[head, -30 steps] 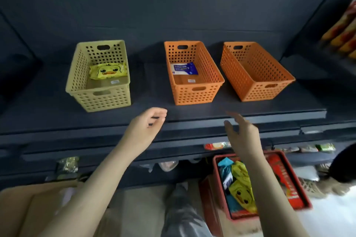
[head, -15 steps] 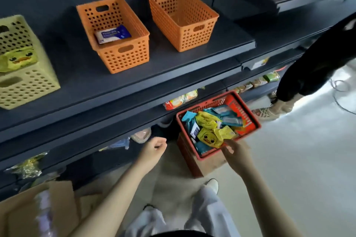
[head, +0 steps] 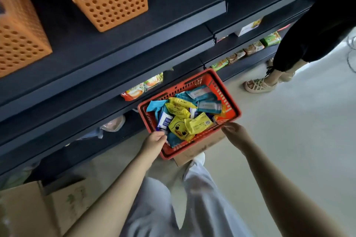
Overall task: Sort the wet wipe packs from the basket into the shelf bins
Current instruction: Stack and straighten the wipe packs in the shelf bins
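Dark blue-grey metal shelving [head: 173, 31] carried two orange perforated plastic bins [head: 111, 0] above a pale floor [head: 289, 140]. Below, a red plastic shopping basket [head: 229, 100] sat on a brown cardboard box [head: 194, 152], heaped with wet wipe packs: yellow duck-printed packs [head: 179, 129], teal packs [head: 209, 106] and a white-and-blue pack [head: 164, 119]. The left hand [head: 154, 140] had curled fingers at the white-and-blue pack's near end; whether it gripped was unclear. The right hand [head: 234, 131] reached the basket's near rim, its hold equally unclear.
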